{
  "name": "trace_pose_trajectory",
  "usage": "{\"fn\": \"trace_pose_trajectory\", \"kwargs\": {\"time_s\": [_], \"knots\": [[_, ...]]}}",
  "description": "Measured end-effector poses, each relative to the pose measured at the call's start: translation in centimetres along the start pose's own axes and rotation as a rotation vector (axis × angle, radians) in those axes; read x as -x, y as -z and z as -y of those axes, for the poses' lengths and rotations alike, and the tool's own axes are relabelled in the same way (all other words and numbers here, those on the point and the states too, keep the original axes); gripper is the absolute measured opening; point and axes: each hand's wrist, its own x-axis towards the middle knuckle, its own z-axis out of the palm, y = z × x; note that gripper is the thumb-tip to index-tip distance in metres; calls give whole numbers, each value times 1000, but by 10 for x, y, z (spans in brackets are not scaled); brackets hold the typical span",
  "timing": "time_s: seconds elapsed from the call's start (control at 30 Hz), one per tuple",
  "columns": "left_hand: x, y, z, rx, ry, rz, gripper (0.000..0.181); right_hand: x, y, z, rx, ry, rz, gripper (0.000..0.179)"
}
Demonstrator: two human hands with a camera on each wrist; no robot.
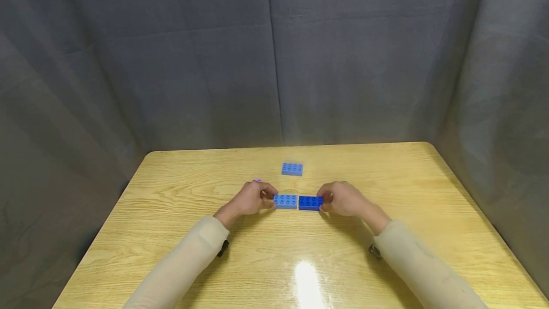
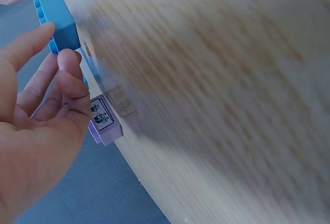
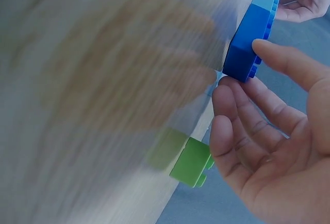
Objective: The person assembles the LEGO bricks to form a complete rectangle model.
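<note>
Near the middle of the table, a light blue toy building brick [image 1: 285, 201] and a dark blue building brick [image 1: 310, 203] lie end to end, with a thin gap between them in the head view. My left hand [image 1: 251, 198] pinches the outer end of the light blue one between thumb and fingers. At the opposite end, my right hand [image 1: 344, 199] grips the dark blue brick [image 3: 244, 46] the same way. Both bricks have their studs facing up. Fingers cover part of each outer end.
Behind the pair lies another light blue brick [image 1: 292, 169]. A purple brick [image 2: 104, 119] with a printed picture stands past my left hand, mostly hidden in the head view. Beyond my right hand is a green brick [image 3: 191, 162]. Grey curtains [image 1: 193, 70] surround the wooden table [image 1: 171, 223].
</note>
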Motion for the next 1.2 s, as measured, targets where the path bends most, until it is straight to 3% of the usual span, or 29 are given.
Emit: {"fn": "trace_pose_trajectory", "kwargs": {"time_s": [0.83, 1.2], "knots": [[1, -5, -2, 14, -6, -10, 29, -6, 0, -2, 29, 14, -21, 31], [2, -7, -3, 54, -20, 3, 35, -9, 5, -6, -47, 39, -42, 35]]}}
